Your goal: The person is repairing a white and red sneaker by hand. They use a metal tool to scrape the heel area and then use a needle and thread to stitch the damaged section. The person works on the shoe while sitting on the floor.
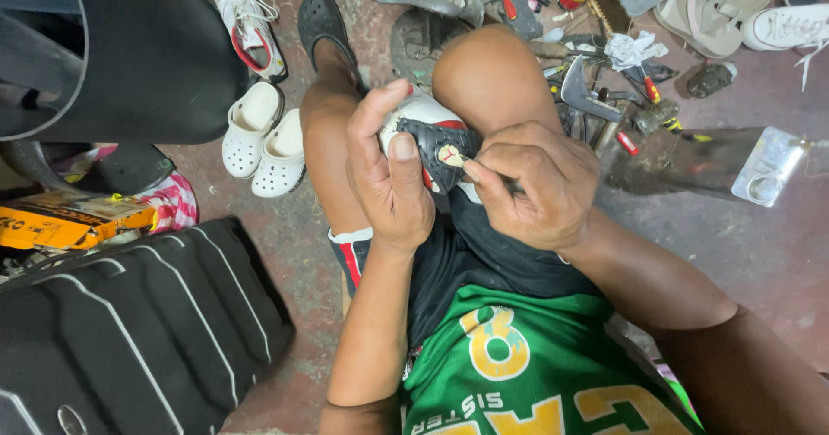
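Head view: a shoe, white, black and red, braced between the knees; left hand wrapped around its near side, thumb pressed flat on the upper; right hand closed on a thin tool, its tip at the black panel; the shoe appears light, its upper soft and yielding, the sole stiffer, so the sole edge and heel seem the firmest places to hold; below, a stained concrete floor; white clogs lie left, scattered tools and sandals right.
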